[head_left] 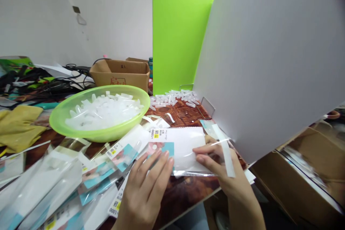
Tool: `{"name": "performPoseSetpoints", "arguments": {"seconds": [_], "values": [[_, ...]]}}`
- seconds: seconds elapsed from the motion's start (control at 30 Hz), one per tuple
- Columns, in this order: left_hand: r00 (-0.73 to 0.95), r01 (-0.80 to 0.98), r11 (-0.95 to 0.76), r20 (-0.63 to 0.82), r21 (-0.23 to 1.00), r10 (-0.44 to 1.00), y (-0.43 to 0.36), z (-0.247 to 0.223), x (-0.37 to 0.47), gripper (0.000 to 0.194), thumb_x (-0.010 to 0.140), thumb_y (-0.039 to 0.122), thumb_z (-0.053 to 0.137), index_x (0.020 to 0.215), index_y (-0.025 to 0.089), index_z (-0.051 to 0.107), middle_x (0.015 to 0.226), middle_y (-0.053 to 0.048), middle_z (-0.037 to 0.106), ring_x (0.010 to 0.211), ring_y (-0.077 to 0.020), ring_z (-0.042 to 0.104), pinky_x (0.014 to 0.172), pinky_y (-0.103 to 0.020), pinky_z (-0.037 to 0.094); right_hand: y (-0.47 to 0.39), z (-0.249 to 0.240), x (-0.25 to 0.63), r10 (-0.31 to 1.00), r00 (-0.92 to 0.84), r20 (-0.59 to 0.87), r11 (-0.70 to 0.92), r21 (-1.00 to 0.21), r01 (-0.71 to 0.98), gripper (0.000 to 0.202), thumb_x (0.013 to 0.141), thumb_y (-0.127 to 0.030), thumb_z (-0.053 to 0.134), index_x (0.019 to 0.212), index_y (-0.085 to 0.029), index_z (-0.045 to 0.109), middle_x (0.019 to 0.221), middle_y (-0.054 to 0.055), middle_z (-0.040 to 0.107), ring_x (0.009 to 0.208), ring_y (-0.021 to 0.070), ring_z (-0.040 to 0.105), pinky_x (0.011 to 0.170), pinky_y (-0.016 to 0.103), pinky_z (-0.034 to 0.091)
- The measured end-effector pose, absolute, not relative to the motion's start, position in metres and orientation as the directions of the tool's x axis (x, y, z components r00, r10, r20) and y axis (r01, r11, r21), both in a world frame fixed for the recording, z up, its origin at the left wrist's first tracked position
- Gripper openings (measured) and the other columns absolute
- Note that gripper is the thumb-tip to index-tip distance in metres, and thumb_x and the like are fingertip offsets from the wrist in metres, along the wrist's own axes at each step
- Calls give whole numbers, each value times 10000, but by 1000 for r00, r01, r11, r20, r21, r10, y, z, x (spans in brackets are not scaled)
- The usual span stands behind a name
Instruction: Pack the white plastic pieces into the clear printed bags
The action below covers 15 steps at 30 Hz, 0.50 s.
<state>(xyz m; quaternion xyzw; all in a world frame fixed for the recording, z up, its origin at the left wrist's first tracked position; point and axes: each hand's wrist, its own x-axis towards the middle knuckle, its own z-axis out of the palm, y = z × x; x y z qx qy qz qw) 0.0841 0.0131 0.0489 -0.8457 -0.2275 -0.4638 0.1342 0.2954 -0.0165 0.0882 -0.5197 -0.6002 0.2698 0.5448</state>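
A clear plastic bag (185,151) with a printed card inside lies in front of me at the table's edge. My left hand (148,179) rests on its left end, fingers stretched flat over the blue and pink print. At the bag's right end, my right hand (218,161) pinches the plastic between thumb and fingers. A whitish strip (225,151) on the bag's flap lies across the back of that hand. More bagged cards (99,172) are heaped to the left, partly overlapping. Beyond them stands a green bowl (99,138) full of small translucent white pieces (107,111).
Loose white pieces (178,97) lie on the wood-patterned table (185,115). A green panel (178,36) and a large white panel (269,54) stand upright behind and right. Cardboard box (121,73), cables (72,75) and yellow gloves (21,125) sit left. Another carton (291,187) stands lower right.
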Motion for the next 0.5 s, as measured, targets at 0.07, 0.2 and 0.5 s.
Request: {"name": "performPoseSetpoints", "arguments": {"seconds": [0.07, 0.2, 0.5], "values": [[422, 529, -848, 869, -6, 257, 15, 47, 82, 398, 830, -106, 416, 1179, 20, 558, 1176, -172, 587, 1184, -284, 498, 969, -478, 416, -15, 87, 289, 918, 139, 372, 329, -908, 261, 36, 806, -311, 692, 803, -284, 715, 799, -20, 533, 764, 122, 529, 667, 224, 398], [435, 476, -879, 866, 13, 249, 19, 38, 79, 366, 829, -72, 501, 1186, 7, 523, 1187, -198, 568, 1203, -308, 479, 948, -492, 432, -14, 86, 274, 923, 129, 363, 329, -917, 228, 99, 818, -308, 673, 743, -244, 669, 745, -27, 528, 739, 119, 501, 680, 228, 374], [291, 651, -758, 907, 47, 306, 18, 22, 73, 383, 831, -54, 493, 1204, 11, 552, 1129, -181, 633, 1132, -279, 549, 905, -416, 448, -10, 81, 242, 964, 75, 254, 249, -966, 64, 186, 878, -372, 579, 768, -223, 586, 745, -21, 492, 683, 120, 448, 621, 232, 346]]}}
